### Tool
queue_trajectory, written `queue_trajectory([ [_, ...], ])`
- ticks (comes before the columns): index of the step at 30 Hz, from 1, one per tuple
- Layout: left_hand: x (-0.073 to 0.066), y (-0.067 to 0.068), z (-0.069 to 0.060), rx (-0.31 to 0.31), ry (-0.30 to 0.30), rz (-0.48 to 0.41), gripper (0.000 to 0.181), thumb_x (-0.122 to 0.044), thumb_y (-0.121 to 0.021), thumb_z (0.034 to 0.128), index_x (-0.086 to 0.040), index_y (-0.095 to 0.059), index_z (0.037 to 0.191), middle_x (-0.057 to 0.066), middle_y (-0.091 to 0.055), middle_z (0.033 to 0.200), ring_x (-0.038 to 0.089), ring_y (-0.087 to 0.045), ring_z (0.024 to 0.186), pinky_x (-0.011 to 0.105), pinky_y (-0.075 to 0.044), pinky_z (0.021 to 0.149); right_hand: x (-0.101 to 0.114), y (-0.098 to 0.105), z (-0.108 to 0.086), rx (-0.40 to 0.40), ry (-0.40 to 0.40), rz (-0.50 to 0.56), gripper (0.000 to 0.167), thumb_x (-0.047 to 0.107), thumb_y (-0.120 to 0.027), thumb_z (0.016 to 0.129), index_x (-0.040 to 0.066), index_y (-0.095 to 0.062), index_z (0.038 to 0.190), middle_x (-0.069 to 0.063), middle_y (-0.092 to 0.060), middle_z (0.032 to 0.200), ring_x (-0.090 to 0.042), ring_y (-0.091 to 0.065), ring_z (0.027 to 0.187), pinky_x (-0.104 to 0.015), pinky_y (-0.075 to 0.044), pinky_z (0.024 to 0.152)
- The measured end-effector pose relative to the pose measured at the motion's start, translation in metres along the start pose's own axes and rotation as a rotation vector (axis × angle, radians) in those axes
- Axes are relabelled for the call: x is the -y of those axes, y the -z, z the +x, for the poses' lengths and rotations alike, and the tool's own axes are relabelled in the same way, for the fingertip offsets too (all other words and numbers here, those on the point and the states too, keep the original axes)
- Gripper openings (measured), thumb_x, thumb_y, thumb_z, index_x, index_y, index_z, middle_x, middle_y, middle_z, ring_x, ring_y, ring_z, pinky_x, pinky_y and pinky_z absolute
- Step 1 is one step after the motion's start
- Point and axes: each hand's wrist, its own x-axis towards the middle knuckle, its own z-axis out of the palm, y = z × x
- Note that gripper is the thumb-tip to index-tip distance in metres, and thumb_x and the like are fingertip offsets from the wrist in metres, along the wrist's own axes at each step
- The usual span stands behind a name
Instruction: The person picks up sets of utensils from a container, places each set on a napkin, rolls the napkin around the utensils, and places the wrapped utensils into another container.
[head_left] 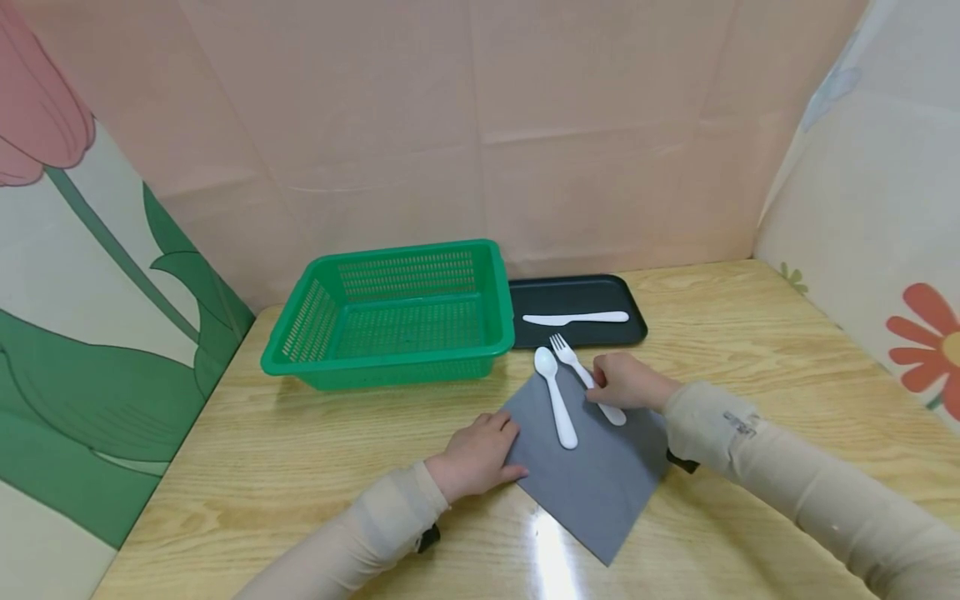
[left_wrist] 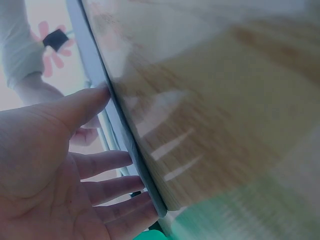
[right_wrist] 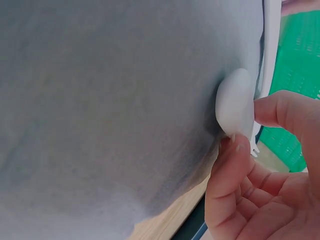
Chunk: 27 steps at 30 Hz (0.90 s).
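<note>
A grey napkin [head_left: 592, 475] lies turned cornerwise on the table. On it, a white spoon [head_left: 557, 400] and a white fork [head_left: 587, 379] lie side by side, heads toward the back. My right hand [head_left: 628, 382] pinches the fork's handle between thumb and fingers; the right wrist view has the handle's rounded end [right_wrist: 235, 102] close up against the grey cloth. At the napkin's left edge rests my left hand [head_left: 480, 454]. In the left wrist view, that hand's fingers [left_wrist: 112, 187] are fairly straight, with thumb and fingertips touching the edge.
Behind the napkin, a black tray [head_left: 577, 293] holds a white knife [head_left: 576, 318]. A green slotted basket [head_left: 390, 361] stands to its left, overlapping the tray's left end in the head view. A pink backdrop [head_left: 480, 133] rises at the table's back edge, with flowered panels on both sides.
</note>
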Motion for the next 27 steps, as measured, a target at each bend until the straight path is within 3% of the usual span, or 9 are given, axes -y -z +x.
queue_trajectory([
  [11, 0.000, 0.001, -0.001, -0.004, -0.003, 0.000, 0.056, -0.048, -0.057, 0.0883, -0.007, -0.052, 0.125, 0.009, -0.052, 0.131, 0.022, -0.052, 0.117, 0.032, -0.052, 0.087, 0.005, -0.003, 0.000, 0.057, -0.085, 0.033, 0.022, 0.022, -0.066, 0.083, 0.006, -0.052, 0.077, -0.003, -0.051, 0.065, -0.013, -0.051, 0.058, -0.022, -0.040, 0.051],
  [27, -0.001, 0.002, -0.002, -0.005, 0.000, -0.008, 0.054, -0.047, -0.058, 0.0881, -0.007, -0.053, 0.123, 0.009, -0.053, 0.129, 0.022, -0.053, 0.116, 0.032, -0.052, 0.086, 0.012, -0.005, -0.005, 0.101, -0.096, 0.122, 0.020, 0.020, -0.065, 0.084, 0.005, -0.053, 0.076, -0.004, -0.055, 0.064, -0.010, -0.055, 0.051, -0.021, -0.048, 0.047],
])
